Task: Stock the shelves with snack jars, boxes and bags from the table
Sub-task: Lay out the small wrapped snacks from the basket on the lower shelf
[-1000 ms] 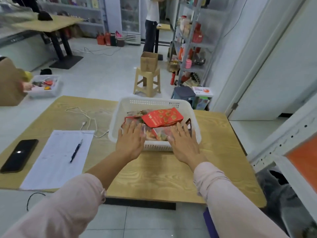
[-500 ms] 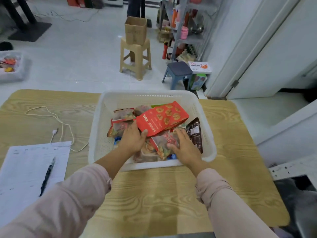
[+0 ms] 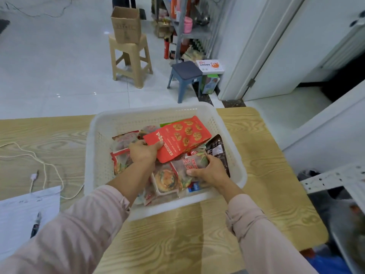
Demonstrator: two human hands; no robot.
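Wood-grain tabletop (image 3: 177, 244) in a white-tiled room, with a white perforated basket (image 3: 94, 135) sitting on it right in front of you. Both of your hands are inside the basket. Your left hand (image 3: 143, 153) pinches the near-left corner of the red cookie bag (image 3: 177, 137), thumb on top and fingers curled underneath. The bag lies tilted on top of the pile and stretches away from that hand toward the basket's far right. Your right hand (image 3: 209, 171) has its fingers curled round a clear snack bag (image 3: 189, 163) with red print, low in the pile near the front wall and just below the red bag's near edge. A dark pouch (image 3: 218, 149) leans against the right wall, touching the back of your right hand. More clear snack bags lie under and between both hands. Left of the basket on the tabletop: a white cable (image 3: 45, 169), a paper sheet (image 3: 19, 210) and a pen (image 3: 36, 224) on the sheet. On the floor beyond: a beige stool (image 3: 130, 60) carrying a cardboard box (image 3: 126, 24), a blue stool (image 3: 185, 76), and a grey shelf rack (image 3: 195, 32) holding goods.
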